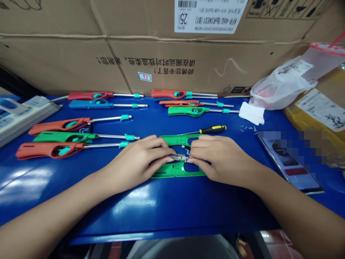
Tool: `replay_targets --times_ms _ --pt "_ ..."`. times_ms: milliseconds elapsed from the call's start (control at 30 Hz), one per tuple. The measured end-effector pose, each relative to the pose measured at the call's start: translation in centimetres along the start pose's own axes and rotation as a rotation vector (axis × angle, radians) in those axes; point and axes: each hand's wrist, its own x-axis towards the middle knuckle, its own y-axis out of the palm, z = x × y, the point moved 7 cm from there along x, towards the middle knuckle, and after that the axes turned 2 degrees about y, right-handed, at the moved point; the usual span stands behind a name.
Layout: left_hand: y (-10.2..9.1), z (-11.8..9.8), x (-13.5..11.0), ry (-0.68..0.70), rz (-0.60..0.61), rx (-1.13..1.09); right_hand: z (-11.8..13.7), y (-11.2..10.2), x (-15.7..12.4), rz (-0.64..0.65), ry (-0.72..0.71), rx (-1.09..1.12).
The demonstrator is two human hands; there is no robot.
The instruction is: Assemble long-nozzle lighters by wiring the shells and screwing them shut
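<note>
My left hand (141, 156) is closed, pinching a small clear fuel tank (178, 157) of a lighter between thumb and fingers. At the tank's right end, my right hand (223, 158) is closed too, with thumb and fingertips on its valve tip. Beneath both hands lie two green lighter shell halves, the far half (172, 140) and the near half (168, 170), the latter with its moulded inside facing up. A small dark part with a white wire (185, 147) shows between the hands. Just beyond the far half rests a black-and-yellow screwdriver (212, 129). My fingers partly cover the tank and shells.
Several long-nosed lighters lie at left, including an orange one (51, 150), and more at the back, including a green one (188, 111). A power strip (24, 117) sits far left. At right are a phone (292, 165) and plastic bag (280, 88). A cardboard box (81, 64) stands behind.
</note>
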Motion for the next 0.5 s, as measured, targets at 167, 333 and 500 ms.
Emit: replay_targets --times_ms 167,333,500 --pt "-0.2 1.5 -0.1 -0.094 0.009 -0.022 -0.5 -0.4 -0.2 0.007 -0.002 -0.005" --pt "0.0 2.1 -0.2 -0.193 0.016 -0.058 -0.9 -0.8 -0.4 -0.033 0.021 -0.002" --pt "-0.5 2.1 -0.4 -0.242 -0.038 0.039 -2.1 -2.6 -0.8 -0.131 0.132 -0.020"
